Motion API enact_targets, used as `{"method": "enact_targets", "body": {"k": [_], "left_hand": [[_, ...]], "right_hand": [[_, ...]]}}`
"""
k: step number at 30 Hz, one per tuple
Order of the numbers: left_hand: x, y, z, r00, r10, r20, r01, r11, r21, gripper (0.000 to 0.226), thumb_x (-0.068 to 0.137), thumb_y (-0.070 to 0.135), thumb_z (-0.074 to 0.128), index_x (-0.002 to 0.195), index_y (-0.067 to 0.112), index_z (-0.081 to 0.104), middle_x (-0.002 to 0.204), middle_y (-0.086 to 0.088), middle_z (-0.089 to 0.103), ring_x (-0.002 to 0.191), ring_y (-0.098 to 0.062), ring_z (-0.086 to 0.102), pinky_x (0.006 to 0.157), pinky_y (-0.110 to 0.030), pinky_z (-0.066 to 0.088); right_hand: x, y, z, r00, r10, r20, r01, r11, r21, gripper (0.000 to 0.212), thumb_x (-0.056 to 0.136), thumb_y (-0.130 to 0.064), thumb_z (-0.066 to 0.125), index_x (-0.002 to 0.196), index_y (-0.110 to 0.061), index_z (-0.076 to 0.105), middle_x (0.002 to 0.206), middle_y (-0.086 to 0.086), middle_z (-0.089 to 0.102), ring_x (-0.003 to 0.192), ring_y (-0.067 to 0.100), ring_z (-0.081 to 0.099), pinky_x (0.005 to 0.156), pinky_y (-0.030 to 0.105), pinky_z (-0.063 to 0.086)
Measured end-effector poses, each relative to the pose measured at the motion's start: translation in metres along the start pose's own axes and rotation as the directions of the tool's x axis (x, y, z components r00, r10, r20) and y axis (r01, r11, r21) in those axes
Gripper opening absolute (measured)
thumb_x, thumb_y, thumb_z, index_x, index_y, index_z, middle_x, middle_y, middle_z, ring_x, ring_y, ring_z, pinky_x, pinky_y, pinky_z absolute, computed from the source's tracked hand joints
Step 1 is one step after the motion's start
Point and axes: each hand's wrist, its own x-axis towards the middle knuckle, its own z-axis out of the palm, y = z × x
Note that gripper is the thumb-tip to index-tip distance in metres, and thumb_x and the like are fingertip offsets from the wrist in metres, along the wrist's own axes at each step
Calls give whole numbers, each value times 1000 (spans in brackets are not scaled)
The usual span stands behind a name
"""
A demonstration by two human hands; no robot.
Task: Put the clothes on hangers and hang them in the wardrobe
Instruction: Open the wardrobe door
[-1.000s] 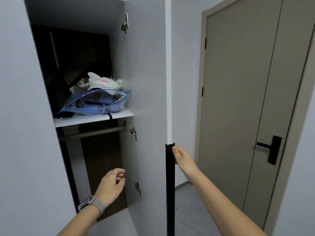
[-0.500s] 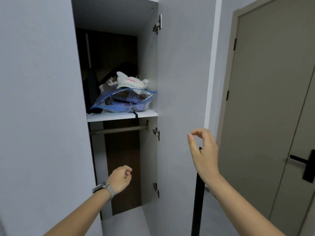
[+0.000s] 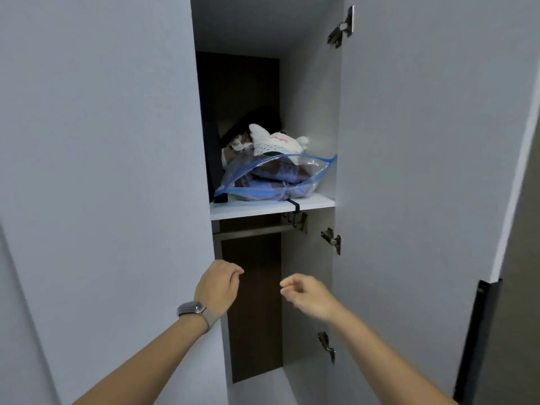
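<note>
The wardrobe stands open in front of me, its white door (image 3: 423, 171) swung out to the right. A metal hanging rail (image 3: 251, 230) runs under a white shelf (image 3: 271, 208), and nothing hangs on the visible part of it. My left hand (image 3: 217, 287), with a watch on the wrist, is raised in front of the lower compartment with loosely curled fingers and holds nothing. My right hand (image 3: 306, 295) is beside it, also loosely curled and empty. No hanger and no loose clothes show.
On the shelf lies a clear blue-edged zip bag (image 3: 277, 179) of folded fabric with a white cap (image 3: 276, 144) on top. The open door carries a black handle strip (image 3: 479, 340) on its edge. A closed white door panel (image 3: 102, 171) fills the left.
My right hand has let go of the door's black handle and moved left in front of the opening. My left hand rose a little. The view turned to face the wardrobe.
</note>
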Motion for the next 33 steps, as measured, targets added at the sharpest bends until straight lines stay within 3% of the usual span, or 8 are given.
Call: {"method": "enact_targets", "body": {"k": [5, 8, 10, 14, 19, 23, 29, 33], "left_hand": [[48, -22, -26, 949, 315, 15, -298, 881, 367, 23, 96, 26, 47, 102, 23, 69, 108, 6, 67, 122, -18, 50, 103, -34, 30], [89, -37, -41, 842, 497, 211, -517, 628, 582, 16, 83, 20, 57, 81, 21, 73, 91, 2, 72, 112, -23, 60, 100, -37, 39], [113, -49, -52, 778, 537, 328, -592, 449, 669, 3, 73, 22, 71, 72, 20, 73, 81, 2, 71, 103, -22, 64, 100, -37, 43], [133, -63, -59, 772, 430, 467, -612, 305, 730, 15, 66, 34, 81, 68, 22, 72, 74, 5, 68, 93, -21, 64, 107, -37, 33], [130, -69, -49, 745, 501, 440, -621, 280, 732, 21, 84, 36, 63, 75, 19, 71, 79, 3, 64, 90, -22, 60, 108, -38, 29], [128, -72, -42, 777, 498, 384, -574, 312, 757, 24, 87, 38, 60, 82, 18, 72, 87, 1, 66, 98, -23, 60, 112, -39, 33], [112, -69, -39, 783, 543, 305, -537, 340, 772, 28, 92, 29, 48, 83, 16, 71, 92, -1, 68, 104, -23, 61, 113, -38, 23], [82, -59, -47, 770, 559, 306, -548, 337, 765, 40, 88, 13, 31, 87, 14, 70, 97, -2, 69, 105, -20, 62, 117, -35, 18]], "right_hand": [[41, -17, 52, 1000, -15, 16, 12, 989, 146, 30, 100, -23, 50, 130, -20, 55, 122, -5, 61, 115, 10, 57, 103, 30, 47], [75, -29, 72, 998, -39, 40, 28, 972, 235, 29, 101, -21, 49, 130, -20, 55, 117, -9, 58, 118, 10, 56, 104, 29, 45], [98, -37, 86, 999, -32, 40, 18, 955, 296, 28, 100, -21, 49, 127, -18, 56, 120, -7, 58, 120, 12, 54, 104, 27, 44], [134, -53, 110, 996, -27, 86, -11, 910, 415, 36, 101, -18, 48, 137, -13, 47, 133, 0, 53, 118, 8, 48, 97, 17, 38], [171, -61, 132, 966, -120, 231, 31, 933, 357, 40, 99, -37, 50, 129, -11, 54, 119, 3, 60, 111, 14, 57, 97, 27, 45], [182, -54, 134, 962, -173, 213, 98, 942, 321, 35, 97, -39, 54, 93, -4, 54, 81, 6, 43, 74, 14, 42, 68, 28, 34], [179, -46, 141, 961, -221, 169, 143, 913, 382, 34, 95, -33, 59, 86, -2, 48, 77, 7, 40, 68, 14, 37, 64, 27, 33], [155, -45, 140, 954, -261, 150, 173, 884, 435, 34, 95, -27, 60, 101, 5, 55, 74, 9, 40, 64, 10, 39, 61, 21, 34]]}}
